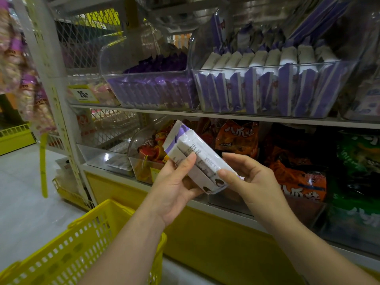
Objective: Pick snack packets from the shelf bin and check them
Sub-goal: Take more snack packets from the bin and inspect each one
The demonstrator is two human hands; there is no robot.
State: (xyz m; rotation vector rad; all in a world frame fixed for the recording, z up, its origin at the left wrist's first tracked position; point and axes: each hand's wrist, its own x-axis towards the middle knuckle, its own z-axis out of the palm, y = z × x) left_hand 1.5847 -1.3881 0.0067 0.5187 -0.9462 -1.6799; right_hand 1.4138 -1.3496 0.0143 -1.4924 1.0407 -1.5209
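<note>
A white and purple snack packet [193, 155] is held in front of the lower shelf, tilted, with its printed back side up. My left hand [174, 186] grips its near edge from the left, thumb on top. My right hand [248, 177] pinches the packet's lower right end. Above, a clear shelf bin [339, 89] holds several upright packets of the same white and purple kind [265, 79].
A yellow shopping basket [82, 243] hangs on my left forearm at the lower left. A second clear bin [150, 91] holds dark purple packets. The lower shelf has orange bags [238, 136] and green bags [357, 153]. A white shelf post [59, 112] stands at left.
</note>
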